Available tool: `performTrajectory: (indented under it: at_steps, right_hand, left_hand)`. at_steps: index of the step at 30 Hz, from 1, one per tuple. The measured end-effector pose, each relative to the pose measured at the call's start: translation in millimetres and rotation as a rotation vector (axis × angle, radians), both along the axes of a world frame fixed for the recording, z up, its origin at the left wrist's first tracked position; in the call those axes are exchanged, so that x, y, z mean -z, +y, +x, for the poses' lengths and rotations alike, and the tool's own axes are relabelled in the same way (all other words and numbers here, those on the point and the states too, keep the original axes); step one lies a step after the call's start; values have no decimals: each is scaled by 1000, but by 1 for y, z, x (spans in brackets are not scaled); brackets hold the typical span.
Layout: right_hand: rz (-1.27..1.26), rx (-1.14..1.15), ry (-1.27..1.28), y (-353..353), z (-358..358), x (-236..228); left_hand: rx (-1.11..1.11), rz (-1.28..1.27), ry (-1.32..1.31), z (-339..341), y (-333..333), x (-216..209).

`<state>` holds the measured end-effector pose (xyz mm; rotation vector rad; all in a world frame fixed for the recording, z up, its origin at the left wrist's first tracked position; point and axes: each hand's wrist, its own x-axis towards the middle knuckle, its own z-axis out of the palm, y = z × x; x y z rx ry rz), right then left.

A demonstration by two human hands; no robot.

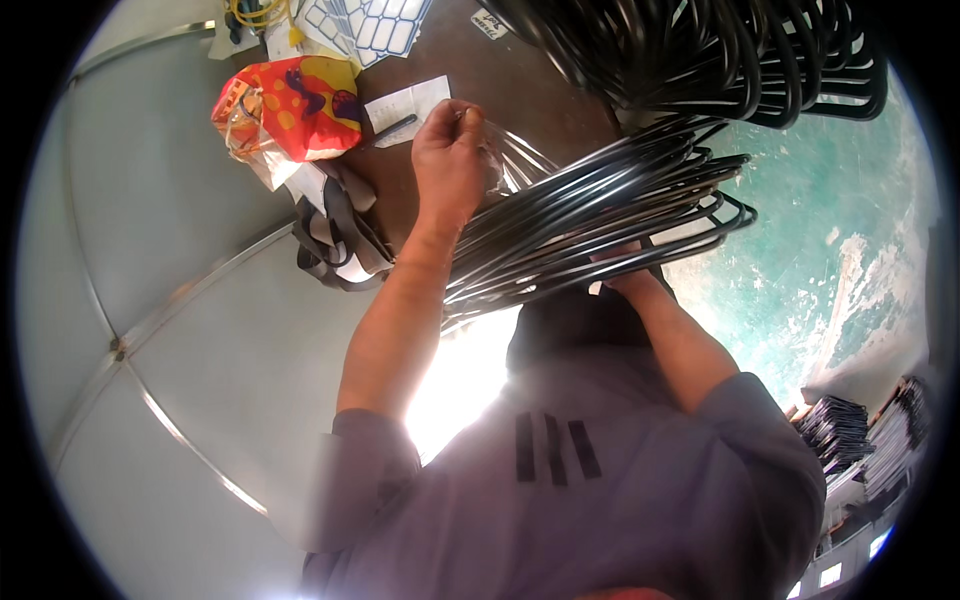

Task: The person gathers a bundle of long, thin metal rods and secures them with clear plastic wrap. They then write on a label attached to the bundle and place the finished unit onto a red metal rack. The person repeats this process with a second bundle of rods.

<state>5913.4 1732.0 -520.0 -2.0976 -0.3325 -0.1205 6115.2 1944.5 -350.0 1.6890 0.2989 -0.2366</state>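
A bundle of thin black metal rods [590, 205] with bent, looped ends lies slantwise in front of my body. My left hand [449, 150] is closed in a pinch beyond the bundle's upper side. From its fingers, what looks like clear plastic film [518, 152] stretches toward the rods. Under the bundle's lower side is my right hand [624, 272], seen only in part. The rods cover its fingers, so I cannot tell how they are closed.
A brown table [535, 85] carries a larger stack of bent black rods [690, 50], a red and yellow bag [318, 105], and a paper slip [425, 98] with a pen [395, 130]. Grey straps [330, 235] hang at its edge. More rod stacks [835, 430] stand far right.
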Motion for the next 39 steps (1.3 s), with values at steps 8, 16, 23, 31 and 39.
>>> performTrajectory:
  at_steps: [8,16,23,31,39]
  right_hand:
    - [682,60,901,-32,-30,-92]
    - [705,69,639,-57,-49,-152]
    - [823,134,683,-50,16,-228]
    - [654,318,728,-6,94,-251]
    - [911,481,810,-7,100,-231]
  left_hand:
    - [277,297,-125,-33,-13,-6]
    - [311,363,-236,-44,-12,-17]
    - [435,390,-376,-66,-4,-27]
    - [325,501,-463,-87,-4,-28]
    - [207,636,-566,-105,-9,-29]
